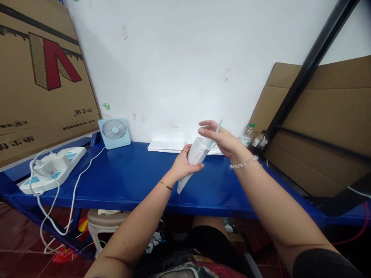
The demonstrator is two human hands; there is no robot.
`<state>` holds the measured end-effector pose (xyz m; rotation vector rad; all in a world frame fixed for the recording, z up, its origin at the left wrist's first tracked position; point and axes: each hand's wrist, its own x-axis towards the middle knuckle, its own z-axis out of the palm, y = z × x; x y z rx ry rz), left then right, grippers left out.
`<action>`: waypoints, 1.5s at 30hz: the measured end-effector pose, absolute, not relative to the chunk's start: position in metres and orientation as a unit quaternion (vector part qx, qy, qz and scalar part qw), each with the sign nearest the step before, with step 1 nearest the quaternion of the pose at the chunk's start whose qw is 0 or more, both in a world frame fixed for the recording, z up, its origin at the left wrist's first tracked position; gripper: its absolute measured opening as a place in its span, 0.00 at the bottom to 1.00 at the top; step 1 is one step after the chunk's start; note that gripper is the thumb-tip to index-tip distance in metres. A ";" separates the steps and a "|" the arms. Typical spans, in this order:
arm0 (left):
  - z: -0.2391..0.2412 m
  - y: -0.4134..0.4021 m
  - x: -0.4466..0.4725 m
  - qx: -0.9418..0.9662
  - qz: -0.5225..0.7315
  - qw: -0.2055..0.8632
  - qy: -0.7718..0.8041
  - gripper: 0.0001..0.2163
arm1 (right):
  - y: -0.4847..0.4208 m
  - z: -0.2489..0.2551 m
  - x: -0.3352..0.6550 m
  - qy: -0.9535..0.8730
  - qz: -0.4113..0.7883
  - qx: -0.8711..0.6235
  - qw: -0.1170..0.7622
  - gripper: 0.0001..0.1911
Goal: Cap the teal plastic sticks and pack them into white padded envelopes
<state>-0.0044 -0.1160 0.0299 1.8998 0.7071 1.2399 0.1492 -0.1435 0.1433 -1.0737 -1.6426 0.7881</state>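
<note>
My left hand (187, 164) is wrapped around a white, slightly shiny paper-like roll (198, 150). The roll is tilted, wider at its upper end and tapering to a point below the hand. A thin pale blue stick (216, 132) slants up along the roll's upper right edge and crosses in front of my right hand (222, 139). Whether it sticks out of the roll or is tucked against the hand, I cannot tell. Above the roll's upper end, my right hand's fingers are stretched out and apart.
On the blue table (130, 173), white sheets (166, 146) lie by the wall. A light blue fan (115, 133) stands at back left, near a power strip (62, 170) with white cables. Two bottles (261, 141) stand right, beside cardboard (327, 127). A stool (107, 222) is below.
</note>
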 end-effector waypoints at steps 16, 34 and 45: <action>0.026 -0.115 -0.002 0.731 0.499 0.394 0.247 0.35 | -0.138 0.150 0.163 -0.725 0.244 -0.473 0.437 0.23; 0.025 -0.127 0.001 0.588 0.682 0.334 0.279 0.49 | -0.158 0.118 0.139 -0.729 0.074 -0.470 0.492 0.27; 0.010 -0.114 -0.003 0.548 0.515 0.637 0.171 0.21 | -0.152 0.135 0.148 -0.732 0.116 -0.397 0.542 0.29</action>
